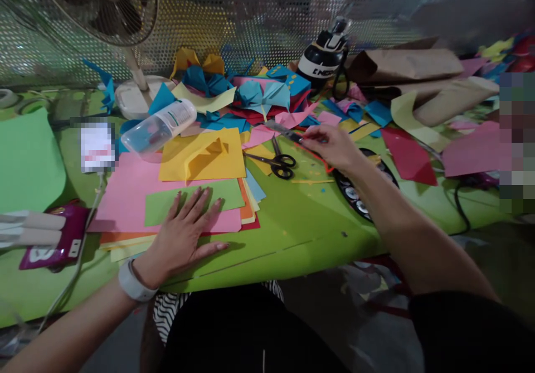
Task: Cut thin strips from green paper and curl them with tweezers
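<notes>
1. Two hands over a green table (292,222), all places given against the black scissors (278,164).
2. Left hand (184,233): below and left of the scissors, flat, fingers spread, pressing on a green sheet (196,203) atop a stack of coloured paper; grips nothing.
3. Right hand (334,147): just right of the scissors, fingertips pinched together on a thin grey strip (288,133), perhaps a ruler.
4. Progress, as judged: folded paper shapes (263,94) piled behind the scissors, apparently finished; green sheet flat, neither folded nor cut.
5. Surroundings: yellow sheet (203,155) and lying plastic bottle (161,127) left of the scissors; fan (125,27) far behind-left; brown bags (409,63) behind-right; loose scraps crowding the scissors.
</notes>
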A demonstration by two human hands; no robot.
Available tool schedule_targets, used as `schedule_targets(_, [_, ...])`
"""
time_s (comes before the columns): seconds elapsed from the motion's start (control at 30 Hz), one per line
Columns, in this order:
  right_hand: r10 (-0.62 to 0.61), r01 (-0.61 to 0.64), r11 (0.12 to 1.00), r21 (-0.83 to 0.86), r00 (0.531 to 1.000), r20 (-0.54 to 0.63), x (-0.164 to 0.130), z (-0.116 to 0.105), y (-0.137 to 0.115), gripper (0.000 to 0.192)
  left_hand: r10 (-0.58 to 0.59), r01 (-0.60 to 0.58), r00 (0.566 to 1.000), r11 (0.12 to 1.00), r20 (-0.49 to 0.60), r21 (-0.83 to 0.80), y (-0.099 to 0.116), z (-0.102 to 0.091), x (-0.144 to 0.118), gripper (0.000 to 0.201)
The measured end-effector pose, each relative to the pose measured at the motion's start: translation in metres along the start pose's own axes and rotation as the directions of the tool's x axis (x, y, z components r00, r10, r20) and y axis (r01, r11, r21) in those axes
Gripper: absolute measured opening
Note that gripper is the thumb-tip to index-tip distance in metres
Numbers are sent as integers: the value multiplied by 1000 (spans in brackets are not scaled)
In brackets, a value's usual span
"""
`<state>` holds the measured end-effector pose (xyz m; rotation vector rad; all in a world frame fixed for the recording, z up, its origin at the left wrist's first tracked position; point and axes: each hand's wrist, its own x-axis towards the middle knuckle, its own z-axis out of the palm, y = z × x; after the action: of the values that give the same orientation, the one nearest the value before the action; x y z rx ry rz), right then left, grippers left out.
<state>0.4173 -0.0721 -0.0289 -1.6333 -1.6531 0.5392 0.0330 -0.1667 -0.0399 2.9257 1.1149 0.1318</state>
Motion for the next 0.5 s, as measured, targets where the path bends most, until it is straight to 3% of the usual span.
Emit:
schedule_targets(0.1, [-19, 19, 998, 58, 1000, 9, -16, -4, -16, 31, -9, 9, 1000, 1000, -24, -8, 1, -1, -1, 80])
schedule_targets(0.13, [-18, 13, 998, 68, 998, 68, -24, -2, -23, 31, 11, -11, 1000, 1000, -24, -14, 2, -2, 0, 82])
schedule_targets(0.17, [-6, -11, 996, 84, 979, 202, -32, 2, -30, 32, 40, -40, 999, 999, -18, -22, 3, -3, 0, 83])
schedule_targets(0.23, [-5, -31, 996, 79, 909, 416, -47, 12, -42, 38, 96, -96, 995, 995, 6, -40, 6, -4, 1, 85])
schedule_targets(0.3, [-12, 1, 1000, 19, 835, 550, -59, 22, -51, 47, 118, -116, 993, 992, 30, -50, 8, -4, 3, 83])
schedule_targets(0.37, [-60, 116, 992, -55, 798, 600, -66, 28, -55, 54, 120, -118, 992, 992, 46, -53, 8, -4, 3, 83])
schedule_targets(0.5, [-227, 379, 914, -147, 775, 590, -70, 28, -52, 54, 125, -122, 990, 991, 64, -51, 7, -3, 4, 83])
